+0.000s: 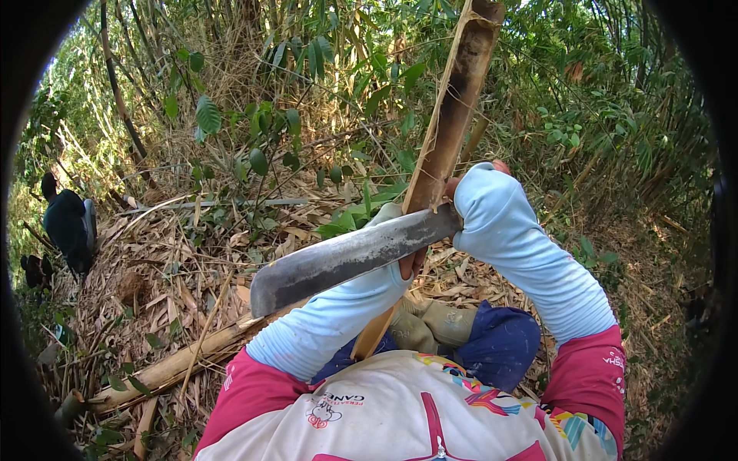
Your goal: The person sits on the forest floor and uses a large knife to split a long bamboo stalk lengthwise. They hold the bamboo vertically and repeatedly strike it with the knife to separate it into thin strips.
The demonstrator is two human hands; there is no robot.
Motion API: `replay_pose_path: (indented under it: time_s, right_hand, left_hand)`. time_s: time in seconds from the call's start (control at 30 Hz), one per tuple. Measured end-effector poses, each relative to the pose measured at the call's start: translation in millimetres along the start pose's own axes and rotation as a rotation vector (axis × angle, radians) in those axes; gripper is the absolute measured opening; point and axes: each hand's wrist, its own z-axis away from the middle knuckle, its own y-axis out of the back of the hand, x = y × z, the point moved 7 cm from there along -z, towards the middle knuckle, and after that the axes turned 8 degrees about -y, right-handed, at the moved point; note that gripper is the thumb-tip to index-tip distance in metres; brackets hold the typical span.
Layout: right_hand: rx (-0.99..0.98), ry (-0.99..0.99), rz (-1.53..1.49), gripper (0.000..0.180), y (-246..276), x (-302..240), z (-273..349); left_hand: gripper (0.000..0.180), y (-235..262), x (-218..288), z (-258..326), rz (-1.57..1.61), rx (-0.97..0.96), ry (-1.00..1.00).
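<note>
My left hand (413,263) grips a long brown bamboo piece (453,107) that stands tilted up in front of me, its top split and frayed. A big dull steel chopping knife (346,257) lies across the piece, its blade pointing left and partly covering that hand. My right hand (452,188) is mostly hidden behind its light blue sleeve and is closed on the knife's handle, right beside the bamboo. Both forearms wear light blue sleeves over pink cuffs.
A cut bamboo pole (177,361) lies on dry leaf litter at the lower left. Another person in dark clothes (69,223) crouches at the far left. Dense bamboo stems and green bushes (269,131) stand ahead. My knees in blue trousers (500,346) are below.
</note>
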Motion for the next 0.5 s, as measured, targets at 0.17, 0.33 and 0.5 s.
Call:
replay_pose_path:
  time_s: [0.17,0.33,0.5]
  right_hand:
    - [-0.066,0.064,0.141,0.028,-7,-1,-6]
    - [-0.056,0.099,0.025,0.033,-21,3,-28]
    - [-0.065,0.097,-0.09,0.037,-24,2,-37]
  left_hand:
    - [0.036,-3,1,0,0.272,-0.014,0.004]
    - [0.038,7,-12,-11,0.39,0.075,0.071]
    - [0.035,13,-17,-11,0.334,-0.027,-0.093]
